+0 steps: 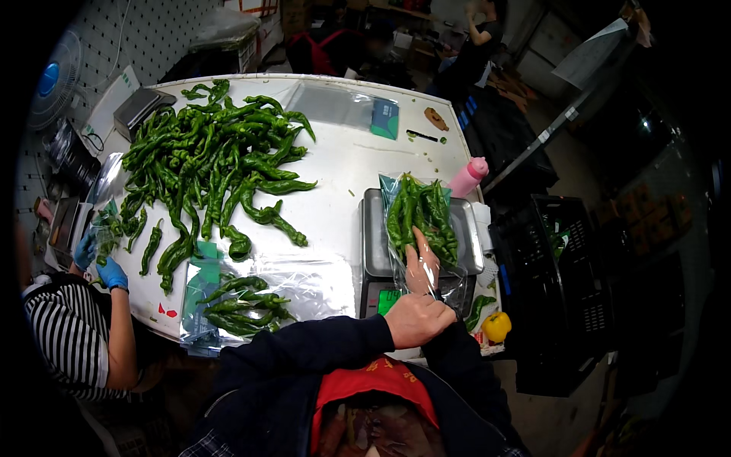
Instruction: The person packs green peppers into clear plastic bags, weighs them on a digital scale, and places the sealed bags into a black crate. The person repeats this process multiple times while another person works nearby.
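Note:
A clear plastic bag of long green peppers [422, 214] lies on the steel pan of a digital scale [473, 243] whose display is lit green. My right hand [422, 268] reaches inside the bag's mouth, its fingers against the peppers; whether it grips one cannot be told. Closed at the right wrist, my left hand [420, 321] seems to pinch the edge of the bag or the cuff. Left of the scale, several loose green peppers [245, 308] rest on a stack of clear bags [314, 280]. A large heap of green peppers [211, 154] covers the table's left part.
A pink bottle [468, 177] stands behind the scale, and a yellow bell pepper [496, 327] sits at the table's right corner. Black crates [548, 274] stand on the right. At far left, a co-worker's blue-gloved hands [111, 273] hold a bag of peppers. More bags [342, 108] lie at the back.

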Available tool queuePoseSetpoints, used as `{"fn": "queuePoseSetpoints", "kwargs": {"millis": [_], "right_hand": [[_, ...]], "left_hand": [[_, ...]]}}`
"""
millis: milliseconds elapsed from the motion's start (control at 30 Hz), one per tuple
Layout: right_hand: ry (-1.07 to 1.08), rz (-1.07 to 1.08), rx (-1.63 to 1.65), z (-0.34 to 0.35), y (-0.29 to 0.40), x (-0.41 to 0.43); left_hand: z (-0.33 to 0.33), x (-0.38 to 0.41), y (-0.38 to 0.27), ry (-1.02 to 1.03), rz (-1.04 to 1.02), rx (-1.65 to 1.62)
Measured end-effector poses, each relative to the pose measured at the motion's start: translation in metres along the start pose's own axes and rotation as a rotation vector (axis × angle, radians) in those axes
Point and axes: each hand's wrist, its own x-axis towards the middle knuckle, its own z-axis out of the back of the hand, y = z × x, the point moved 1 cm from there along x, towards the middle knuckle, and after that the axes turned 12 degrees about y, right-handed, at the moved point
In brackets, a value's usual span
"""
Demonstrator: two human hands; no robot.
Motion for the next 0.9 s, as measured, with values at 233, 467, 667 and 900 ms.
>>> {"fn": "queuePoseSetpoints", "kwargs": {"millis": [233, 467, 667, 900], "right_hand": [[-0.132, -0.016, 0.454, 0.0, -0.024, -0.008], [0.027, -0.04, 0.584, 0.013, -0.014, -0.009], [-0.005, -0.024, -0.01, 0.034, 0.002, -0.039], [0.081, -0.093, -0.689, 0.087, -0.008, -0.163]], "left_hand": [[0.012, -0.007, -0.006, 0.028, 0.045, 0.102], [0.006, -0.014, -0.014, 0.067, 0.039, 0.07], [0.021, -0.02, -0.018, 0.121, 0.166, 0.171], [0.015, -0.056, -0.015, 0.299, 0.314, 0.115]]}}
